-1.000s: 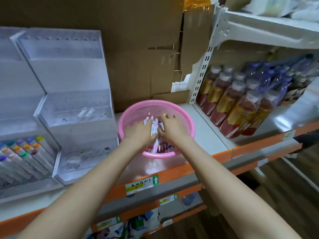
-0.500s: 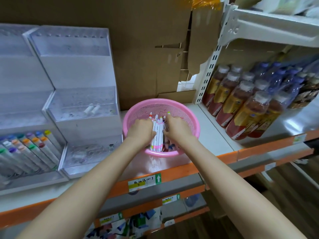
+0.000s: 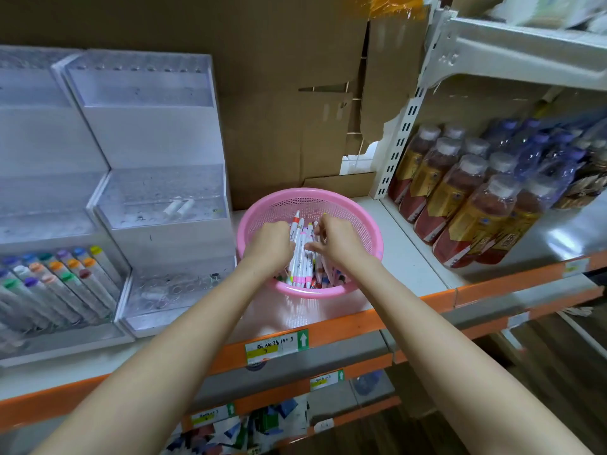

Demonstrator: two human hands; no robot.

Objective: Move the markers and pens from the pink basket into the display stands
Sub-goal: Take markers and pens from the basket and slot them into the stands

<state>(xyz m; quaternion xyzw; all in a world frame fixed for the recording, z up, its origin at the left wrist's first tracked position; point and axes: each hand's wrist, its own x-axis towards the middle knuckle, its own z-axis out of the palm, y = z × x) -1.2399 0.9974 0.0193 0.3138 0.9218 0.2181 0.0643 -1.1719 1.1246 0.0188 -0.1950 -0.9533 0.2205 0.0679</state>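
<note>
- The left hand [image 3: 269, 246] is gripping a bundle of white-barrelled pens [image 3: 299, 254] with coloured bands, fingers curled round it.
- The right hand [image 3: 335, 241] is pinching the same bundle from the opposite side.
- The pens are lying inside the round pink plastic mesh basket [image 3: 308, 292] on the white shelf [image 3: 404, 257], just right of the clear acrylic tiered display stand [image 3: 157, 205].
- Judged step: gathering a handful. Doing it well is calling for squaring the ends, pointing the caps one way, and tightening the grip before lifting.
</note>
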